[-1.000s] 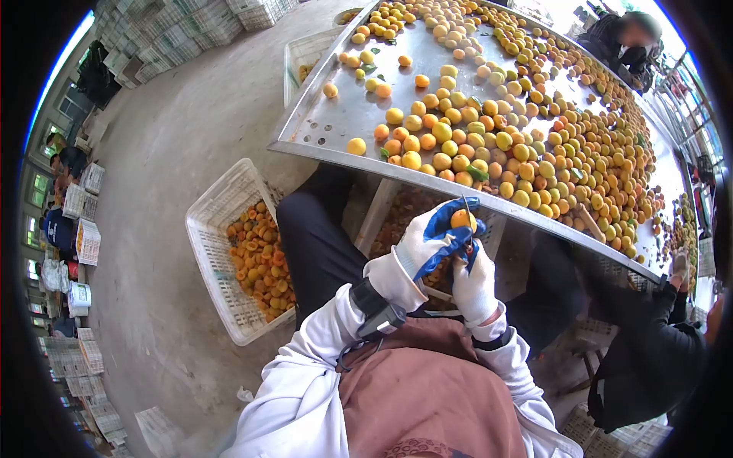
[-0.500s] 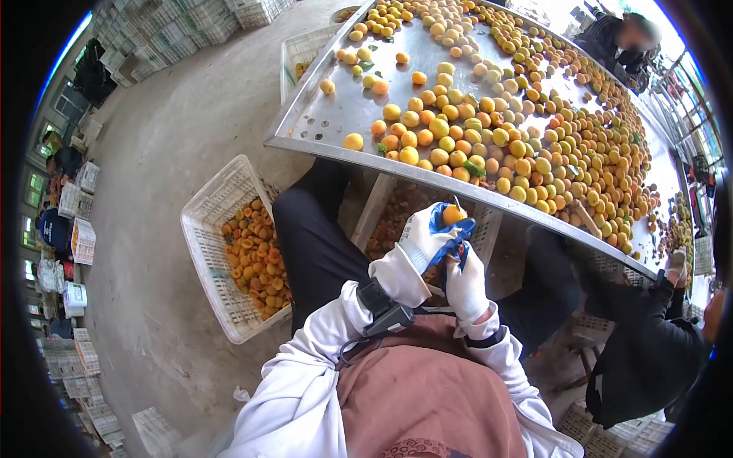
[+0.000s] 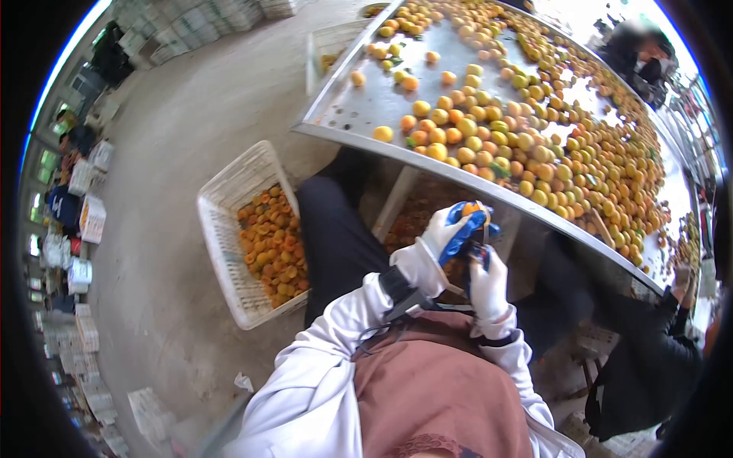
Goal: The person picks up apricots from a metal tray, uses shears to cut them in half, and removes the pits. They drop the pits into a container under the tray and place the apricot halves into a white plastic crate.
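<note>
My left hand (image 3: 450,233), in a white glove with blue fingers, is closed around a small orange apricot (image 3: 471,208). My right hand (image 3: 487,281), also in a white glove, grips a small knife (image 3: 484,229) whose thin blade runs up against the fruit. Both hands are held close together over my lap, just below the near edge of the metal table (image 3: 359,114). The table carries a dense spread of yellow and orange apricots (image 3: 550,145).
A white plastic crate (image 3: 229,221) of cut apricot halves stands on the concrete floor by my left leg. Another crate of fruit (image 3: 420,214) sits under the table. A person in dark clothes (image 3: 649,359) sits to my right; another works at the table's far end. Stacked crates line the left.
The view has shifted a little to the right. My hands stay together on the apricot, and the knife blade now stands beside the fruit rather than above it.
</note>
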`<state>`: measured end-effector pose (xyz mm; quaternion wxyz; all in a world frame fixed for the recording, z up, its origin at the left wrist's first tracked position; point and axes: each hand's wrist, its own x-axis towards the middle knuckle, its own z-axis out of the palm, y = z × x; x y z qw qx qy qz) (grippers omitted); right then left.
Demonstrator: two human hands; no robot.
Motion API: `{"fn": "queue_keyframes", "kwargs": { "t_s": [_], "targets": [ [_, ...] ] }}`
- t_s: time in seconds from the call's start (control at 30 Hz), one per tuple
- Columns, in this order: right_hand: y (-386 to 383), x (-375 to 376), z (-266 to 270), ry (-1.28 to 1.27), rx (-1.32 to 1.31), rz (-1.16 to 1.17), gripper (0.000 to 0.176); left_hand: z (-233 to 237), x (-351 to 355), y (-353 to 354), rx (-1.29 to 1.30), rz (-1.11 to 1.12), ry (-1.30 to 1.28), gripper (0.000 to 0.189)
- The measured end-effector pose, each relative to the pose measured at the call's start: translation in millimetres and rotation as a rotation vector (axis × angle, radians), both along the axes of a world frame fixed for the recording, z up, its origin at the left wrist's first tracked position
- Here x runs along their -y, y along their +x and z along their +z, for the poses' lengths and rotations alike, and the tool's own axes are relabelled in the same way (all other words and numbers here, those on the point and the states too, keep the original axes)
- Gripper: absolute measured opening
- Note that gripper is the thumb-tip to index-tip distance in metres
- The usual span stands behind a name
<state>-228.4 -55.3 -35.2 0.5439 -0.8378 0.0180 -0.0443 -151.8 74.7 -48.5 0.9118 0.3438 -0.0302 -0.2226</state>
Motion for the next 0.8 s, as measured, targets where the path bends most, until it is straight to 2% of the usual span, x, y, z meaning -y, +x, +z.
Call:
{"fn": "queue_keyframes", "kwargs": {
  "t_s": [0.07,0.1,0.13,0.17,0.2,0.23,0.3,0.33,0.43,0.47,0.57,0.63,0.7,0.77,0.8],
  "targets": [
    [-0.6,5.6,-0.1,-0.114,0.186,-0.093,0.016,-6.5,-4.1,6.1,0.047,0.075,-0.009,0.036],
    [1.6,16.1,-5.9,-0.023,0.125,-0.142,0.017,-11.7,-5.3,8.7,0.08,0.113,0.014,0.033],
    [2.9,19.5,-1.9,0.039,0.168,-0.196,0.017,-15.5,0.3,8.5,0.146,0.155,0.162,0.034],
    [4.2,20.9,9.3,0.158,0.093,-0.207,0.02,-14.1,2.1,5.7,0.21,0.188,0.308,0.035],
    [5.5,29.8,6.6,0.315,-0.019,-0.195,0.024,5.7,-1.7,-4.5,0.352,0.192,0.613,0.038],
    [9.5,29.2,16.7,0.315,-0.006,-0.129,0.027,22.3,-1.0,-14.4,0.491,0.179,0.914,0.042],
    [23.6,31.5,11.0,0.227,0.026,-0.099,0.029,1.8,17.4,-21.7,0.762,0.222,1.127,0.056],
    [26.8,36.6,15.4,0.296,-0.121,-0.066,0.03,4.3,17.0,-24.8,0.791,0.228,1.108,0.062],
    [29.2,56.6,1.4,0.287,-0.198,0.047,0.03,1.6,17.9,-26.9,0.826,0.171,1.168,0.066],
    [25.4,57.6,-0.2,0.282,-0.202,0.057,0.03,-0.3,19.1,-28.8,0.81,0.133,1.116,0.069],
    [19.5,46.6,9.4,0.313,-0.181,0.09,0.031,2.4,13.5,-27.1,0.763,0.014,0.938,0.065],
    [12.4,40.4,23.1,0.285,-0.256,0.083,0.031,4.4,7.7,-23.8,0.785,-0.006,0.926,0.063],
    [11.4,32.6,23.7,0.255,-0.239,0.077,0.033,6.7,-0.4,-21.6,0.811,-0.034,0.908,0.062],
    [11.2,26.3,13.3,0.286,-0.044,0.072,0.033,9.9,-9.5,-20.8,0.831,-0.013,0.814,0.061],
    [10.2,29.5,10.8,0.397,-0.099,0.077,0.033,20.8,-17.0,-22.5,0.81,-0.033,0.817,0.058]
  ]
}}
